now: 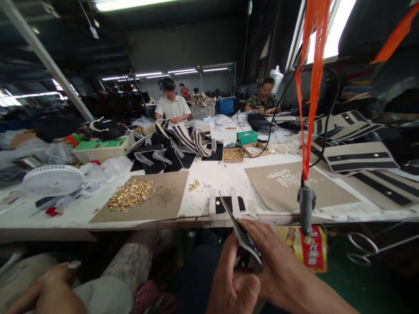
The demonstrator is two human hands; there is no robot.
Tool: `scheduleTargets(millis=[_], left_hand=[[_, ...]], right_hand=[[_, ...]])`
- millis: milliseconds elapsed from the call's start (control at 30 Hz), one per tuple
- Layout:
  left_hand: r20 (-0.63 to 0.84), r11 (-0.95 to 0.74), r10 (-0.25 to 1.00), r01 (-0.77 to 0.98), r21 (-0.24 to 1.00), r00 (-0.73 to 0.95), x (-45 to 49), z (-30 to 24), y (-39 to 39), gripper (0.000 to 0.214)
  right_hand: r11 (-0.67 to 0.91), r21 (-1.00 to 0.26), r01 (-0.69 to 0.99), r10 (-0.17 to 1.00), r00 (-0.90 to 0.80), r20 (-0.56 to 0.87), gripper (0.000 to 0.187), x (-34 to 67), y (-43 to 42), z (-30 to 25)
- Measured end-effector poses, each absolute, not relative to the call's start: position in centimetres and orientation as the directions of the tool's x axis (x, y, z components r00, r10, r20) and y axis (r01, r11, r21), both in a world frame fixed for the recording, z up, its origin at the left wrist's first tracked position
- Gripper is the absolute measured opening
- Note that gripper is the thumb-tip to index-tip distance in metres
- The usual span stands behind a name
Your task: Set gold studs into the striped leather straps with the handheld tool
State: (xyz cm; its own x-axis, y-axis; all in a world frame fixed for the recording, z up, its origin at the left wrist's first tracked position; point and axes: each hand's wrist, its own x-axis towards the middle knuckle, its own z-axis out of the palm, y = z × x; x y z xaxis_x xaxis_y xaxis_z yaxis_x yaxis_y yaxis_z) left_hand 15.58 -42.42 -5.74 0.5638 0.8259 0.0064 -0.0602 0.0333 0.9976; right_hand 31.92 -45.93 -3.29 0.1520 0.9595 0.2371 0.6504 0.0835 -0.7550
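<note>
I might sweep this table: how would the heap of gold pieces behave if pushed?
The heap of gold pieces would probably scatter rather than shift as one, being many small loose parts. Their shine suggests metal, so they may slide.

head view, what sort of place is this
Most likely an assembly workshop: heaped gold-coloured metal pieces, overlapping striped panels and a person in a white shirt working across the worktable.

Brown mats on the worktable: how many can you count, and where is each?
2: left mat, under gold pieces; right mat, under white pieces. Others may be hidden.
</note>
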Motion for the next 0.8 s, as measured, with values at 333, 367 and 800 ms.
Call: scheduleTargets(millis=[333, 367, 800], left_hand=[[0.156, -0.168, 0.960, 0.032, 0.985, 0.232, 15.7, -4.6, -35.5, 0.077], [0.082, -0.079, 0.957, -0.024, 0.997, 0.279, 15.9, -4.8, -34.5, 0.082], [-0.381, 0.402, 0.830, 0.038, 0.915, 0.408, 15.6, -13.6, -32.4, 0.030]], right_hand=[[-0.281, -0.787, -0.549, 0.911, 0.105, -0.398, 0.062, 35.3, -44.1, -4.3], [-0.280, -0.768, -0.576, 0.910, 0.095, -0.403, 0.064, 35.2, -43.8, -4.6], [-0.333, -0.884, 0.327, 0.913, 0.347, -0.215, 0.040, 34.8, -39.1, -10.5]])
